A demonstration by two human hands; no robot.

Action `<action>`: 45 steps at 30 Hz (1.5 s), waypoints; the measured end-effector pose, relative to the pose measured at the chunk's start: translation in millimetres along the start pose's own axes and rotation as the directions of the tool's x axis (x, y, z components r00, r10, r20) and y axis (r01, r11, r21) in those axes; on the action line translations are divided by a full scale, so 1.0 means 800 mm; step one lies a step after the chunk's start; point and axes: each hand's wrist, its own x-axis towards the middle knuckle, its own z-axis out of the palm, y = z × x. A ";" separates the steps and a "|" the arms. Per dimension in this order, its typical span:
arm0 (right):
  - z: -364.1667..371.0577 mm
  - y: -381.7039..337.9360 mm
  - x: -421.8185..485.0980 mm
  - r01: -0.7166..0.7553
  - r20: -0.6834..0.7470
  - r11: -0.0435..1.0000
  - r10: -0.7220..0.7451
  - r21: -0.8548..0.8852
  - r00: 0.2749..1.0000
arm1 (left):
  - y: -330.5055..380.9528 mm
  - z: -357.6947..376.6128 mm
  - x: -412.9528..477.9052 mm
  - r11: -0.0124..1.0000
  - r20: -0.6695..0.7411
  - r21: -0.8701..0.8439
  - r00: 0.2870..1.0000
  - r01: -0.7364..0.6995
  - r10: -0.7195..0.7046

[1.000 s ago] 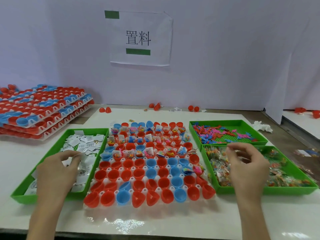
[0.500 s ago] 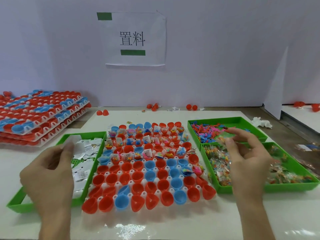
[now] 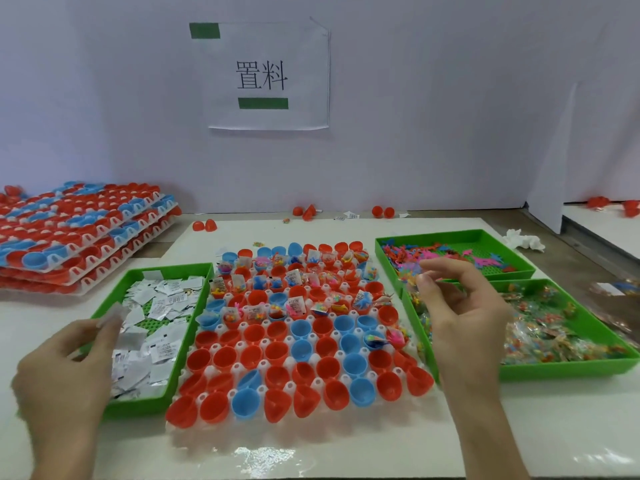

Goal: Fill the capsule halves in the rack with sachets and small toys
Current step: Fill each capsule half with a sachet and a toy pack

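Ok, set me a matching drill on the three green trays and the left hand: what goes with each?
Things:
1. left green tray
2. far right green tray
3. near right green tray
4. left hand

Contents or state:
a. loose coloured small toys
b. pinches one sachet
c. heap of white sachets
d. clear packets of coloured pieces

Pairs: 1-c, 2-a, 3-d, 4-b.
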 end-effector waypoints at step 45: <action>0.013 0.028 0.082 -0.033 0.411 0.863 0.273 -0.504 0.870 | 0.164 0.068 -0.174 0.847 0.385 -0.497 0.827 -0.187 0.409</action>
